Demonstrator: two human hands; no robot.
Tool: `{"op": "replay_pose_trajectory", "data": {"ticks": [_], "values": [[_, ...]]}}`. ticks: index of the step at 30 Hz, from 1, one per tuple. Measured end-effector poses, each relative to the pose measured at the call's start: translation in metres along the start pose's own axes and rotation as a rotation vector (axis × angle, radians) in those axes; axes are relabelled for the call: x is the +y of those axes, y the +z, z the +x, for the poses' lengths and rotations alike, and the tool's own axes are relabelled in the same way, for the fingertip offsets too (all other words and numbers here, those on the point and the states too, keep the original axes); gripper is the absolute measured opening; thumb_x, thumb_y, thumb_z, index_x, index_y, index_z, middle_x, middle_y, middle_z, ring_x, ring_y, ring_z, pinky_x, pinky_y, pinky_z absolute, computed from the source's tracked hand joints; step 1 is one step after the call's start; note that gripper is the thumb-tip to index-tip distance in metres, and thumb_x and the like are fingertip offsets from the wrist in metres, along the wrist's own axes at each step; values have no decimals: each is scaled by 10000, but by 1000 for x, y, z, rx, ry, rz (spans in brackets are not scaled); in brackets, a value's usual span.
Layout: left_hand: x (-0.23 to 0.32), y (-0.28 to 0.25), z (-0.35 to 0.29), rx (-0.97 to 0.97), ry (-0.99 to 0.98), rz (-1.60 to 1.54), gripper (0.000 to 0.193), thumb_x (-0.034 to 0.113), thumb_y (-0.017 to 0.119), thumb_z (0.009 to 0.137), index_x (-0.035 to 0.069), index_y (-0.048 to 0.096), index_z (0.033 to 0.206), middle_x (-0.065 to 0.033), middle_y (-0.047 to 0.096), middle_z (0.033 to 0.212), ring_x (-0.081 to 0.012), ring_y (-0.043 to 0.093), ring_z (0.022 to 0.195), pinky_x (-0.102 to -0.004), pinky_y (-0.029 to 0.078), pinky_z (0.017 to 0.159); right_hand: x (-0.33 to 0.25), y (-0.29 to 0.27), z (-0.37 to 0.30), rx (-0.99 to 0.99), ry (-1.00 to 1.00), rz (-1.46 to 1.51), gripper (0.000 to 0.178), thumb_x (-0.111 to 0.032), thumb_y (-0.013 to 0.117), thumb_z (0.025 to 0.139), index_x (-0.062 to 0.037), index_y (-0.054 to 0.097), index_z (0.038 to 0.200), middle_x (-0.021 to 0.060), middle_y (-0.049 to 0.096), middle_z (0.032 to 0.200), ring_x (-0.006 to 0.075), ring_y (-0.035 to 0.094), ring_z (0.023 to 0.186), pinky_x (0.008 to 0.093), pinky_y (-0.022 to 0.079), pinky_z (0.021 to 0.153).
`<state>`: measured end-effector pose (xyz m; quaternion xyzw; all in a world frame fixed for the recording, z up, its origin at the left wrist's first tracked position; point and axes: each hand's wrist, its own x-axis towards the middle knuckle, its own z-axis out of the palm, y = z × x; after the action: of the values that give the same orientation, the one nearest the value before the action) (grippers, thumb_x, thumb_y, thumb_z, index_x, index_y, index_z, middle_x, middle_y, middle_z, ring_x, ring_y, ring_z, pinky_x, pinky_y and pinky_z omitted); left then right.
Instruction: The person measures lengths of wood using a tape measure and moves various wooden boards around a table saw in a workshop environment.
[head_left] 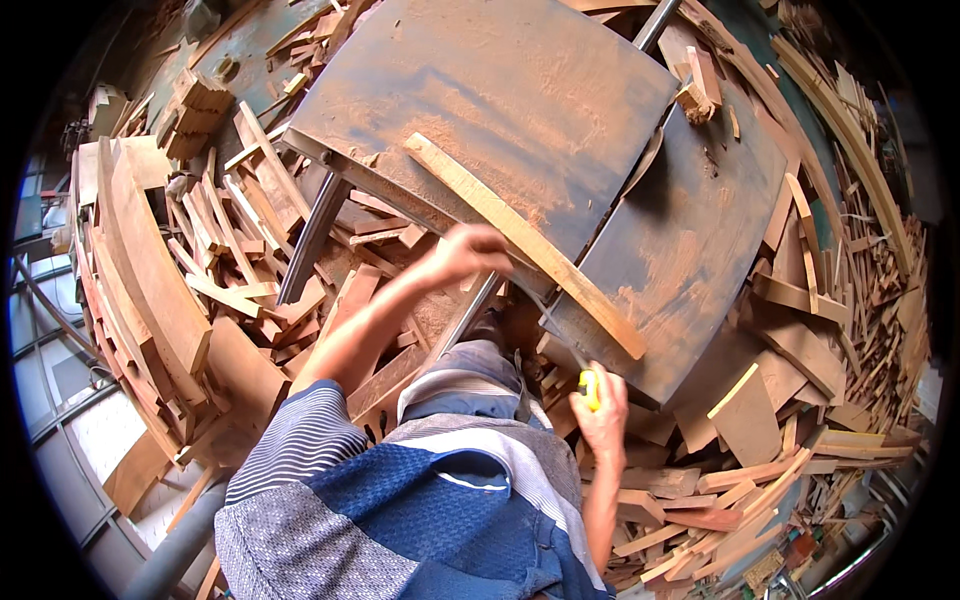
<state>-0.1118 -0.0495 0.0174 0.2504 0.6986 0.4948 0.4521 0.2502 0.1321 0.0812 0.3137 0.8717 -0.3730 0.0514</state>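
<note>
A long, pale wooden strip [525, 245] lies slantwise along the near edge of a metal table [400, 90] dusted with sawdust. My left hand [468, 252] is beside the middle of the strip, at the table's edge. Its fingers are curled but smeared by motion, so whether they grip anything is unclear. Lower and to the right, my right hand [603, 412] is closed around a yellow tape measure [589, 389], just below the strip's near right end. A thin line, apparently the tape's blade, runs from it up and left toward the table edge.
A slot splits the table, and a curved dark blade [645, 165] stands in it. A wood block [702, 85] rests on the table's far right. Offcuts [710, 520] are heaped around, with curved boards [160, 270] stacked at left. A grey pipe [175, 545] crosses the lower left.
</note>
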Motion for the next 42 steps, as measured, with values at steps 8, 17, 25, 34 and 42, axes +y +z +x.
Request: {"op": "replay_pose_trajectory", "data": {"ticks": [8, 17, 25, 34, 42], "values": [[-100, -218, 68, 719, 103, 107, 161, 202, 769, 1001, 42, 747, 1000, 54, 642, 854, -62, 535, 772, -240, 442, 690, 106, -84, -19, 169, 97, -262, 621, -17, 705, 748, -118, 680, 1360, 148, 600, 1227, 374, 588, 1191, 453, 495, 1046], [-134, -209, 89, 704, 51, 135, 548, 353, 770, 1012, -27, 664, 1391, 11, 736, 1133, -55, 592, 879, -233, 472, 729, 124, -81, 30, 108, 170, -249, 592, -80, 717, 791, -157, 681, 1377, 148, 630, 1282, 365, 597, 1244, 450, 501, 1066], [-134, -198, 98, 766, 12, 123, 550, 279, 776, 1012, -100, 635, 1384, -163, 742, 1304, -193, 693, 1186, -313, 502, 1072, 127, -78, 31, 97, 189, -243, 598, -110, 717, 799, -165, 670, 1392, 155, 632, 1290, 362, 604, 1243, 456, 512, 1052], [-119, -182, 83, 909, 184, 74, 372, 147, 760, 1014, -50, 698, 1323, -126, 772, 1219, -156, 700, 1088, -293, 546, 982, 69, -35, 24, 50, -91, -58, 527, -138, 711, 764, -115, 700, 1290, 182, 614, 1085, 395, 622, 1069, 502, 535, 943], [-5, -42, 48, 719, 574, 459, 245, 38, 791, 896, 52, 736, 1134, -108, 777, 1021, -231, 748, 917, -351, 606, 799, 7, 38, -9, 47, 116, 402, 510, -214, 712, 836, -39, 670, 1313, 183, 649, 1139, 347, 659, 1025, 409, 525, 924]]}}
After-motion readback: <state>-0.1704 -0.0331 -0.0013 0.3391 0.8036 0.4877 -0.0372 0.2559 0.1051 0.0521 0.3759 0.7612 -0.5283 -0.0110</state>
